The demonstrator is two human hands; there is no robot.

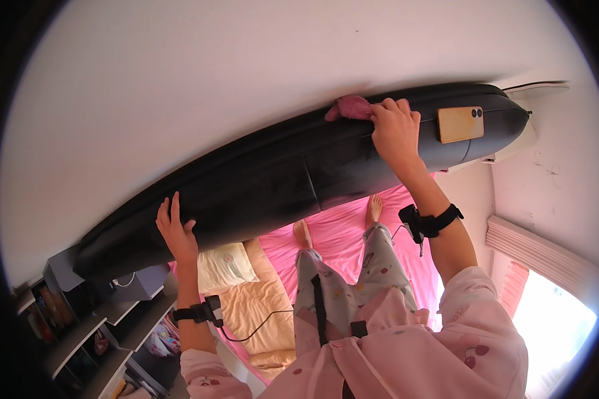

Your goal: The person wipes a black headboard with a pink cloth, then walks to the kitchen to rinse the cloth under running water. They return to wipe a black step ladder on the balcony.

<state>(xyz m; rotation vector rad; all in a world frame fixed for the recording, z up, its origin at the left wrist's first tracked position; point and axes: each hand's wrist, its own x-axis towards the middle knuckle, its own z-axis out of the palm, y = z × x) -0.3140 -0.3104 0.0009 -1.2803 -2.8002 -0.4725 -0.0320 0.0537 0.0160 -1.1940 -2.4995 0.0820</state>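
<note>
A long black padded headboard (259, 179) with a smooth, leather-like cover runs across the view against the wall. My left hand (177, 232) rests on its left part with the fingers spread, holding nothing. Farther right, my right hand (396, 127) grips a pink fluffy cloth (352, 108), which lies bunched on the headboard's upper surface, partly hidden by the fingers. Just right of that hand, a phone (460, 124) in a yellowish case lies on the headboard, its camera side up.
My bare feet stand on a pink bed sheet (332, 249). A pale pillow (228, 267) and a tan quilt (254, 311) lie at the left. Dark shelves (87, 344) holding things stand at the lower left. A bright window (554, 324) is at the lower right.
</note>
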